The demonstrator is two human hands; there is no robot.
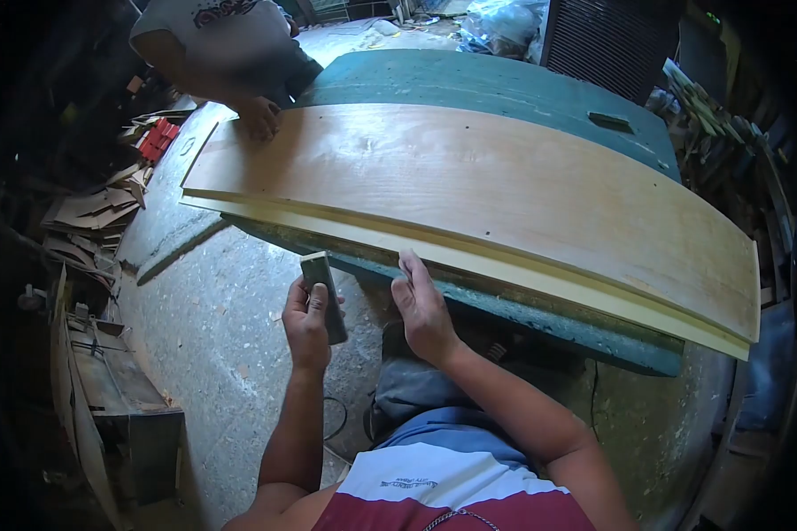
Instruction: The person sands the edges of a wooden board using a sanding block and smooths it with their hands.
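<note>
My left hand is closed around a sanding block, a flat, dark grey rectangular piece with a pale end, held upright in front of the bench. To its right, my right hand is raised with its fingers stretched out and nothing in it. Its dusty fingertips are near the front edge of a long plywood panel. Along that edge a pale wooden strip sticks out below the panel. Both rest on a worn green workbench.
At the far left end, another person's hand touches the panel. Wood scraps and a red object lie at the left. A dark slatted panel and wood offcuts stand at the back right. The concrete floor is dusty.
</note>
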